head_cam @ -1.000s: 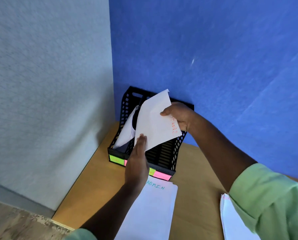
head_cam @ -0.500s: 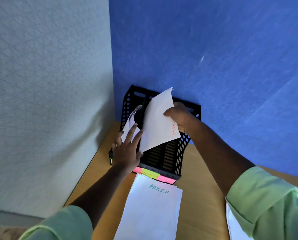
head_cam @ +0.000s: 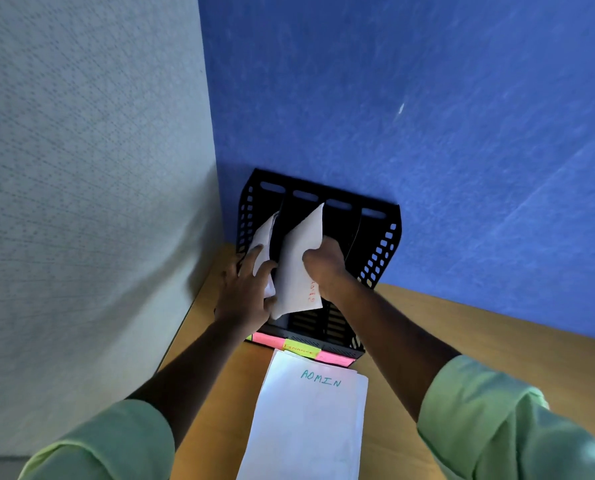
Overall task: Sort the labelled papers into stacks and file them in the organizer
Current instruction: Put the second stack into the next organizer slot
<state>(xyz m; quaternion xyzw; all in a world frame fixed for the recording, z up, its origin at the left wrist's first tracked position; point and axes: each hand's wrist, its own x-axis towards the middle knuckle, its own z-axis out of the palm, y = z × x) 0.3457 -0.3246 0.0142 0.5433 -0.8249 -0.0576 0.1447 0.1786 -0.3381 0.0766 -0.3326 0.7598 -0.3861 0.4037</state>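
Our right hand (head_cam: 325, 263) grips a sheaf of white papers (head_cam: 298, 271) by its right edge, fingers curled round the sheets, while our left hand (head_cam: 246, 294) holds the sheaf's lower left corner, thumb and fingers closed on the paper edge beside the sheets already filed (head_cam: 265, 242) in the leftmost compartment. The held sheaf is plain white, slightly bowed, and stands on edge, tilted, with its upper corner rising toward the back wall of the black organizer (head_cam: 381, 251); its lower part sits within the second compartment from the left, though we cannot tell whether it touches the floor of the slot. Red handwriting runs along its lower right edge, just below our right hand, too blurred for us to read. The organizer, a perforated plastic rack of four upright slots, stands in the corner where the blue partition (head_cam: 427, 98) meets the grey partition (head_cam: 81, 168), on a wooden desk (head_cam: 462, 327). Along its front lip run sticky labels (head_cam: 301, 348) in pink and yellow-green; the yellow one appears to read "FINANCE". Just in front of the rack lies a flat white stack (head_cam: 310, 427) headed "ADMIN" in green capitals. Both forearms emerge from pale green sleeves (head_cam: 497, 417).
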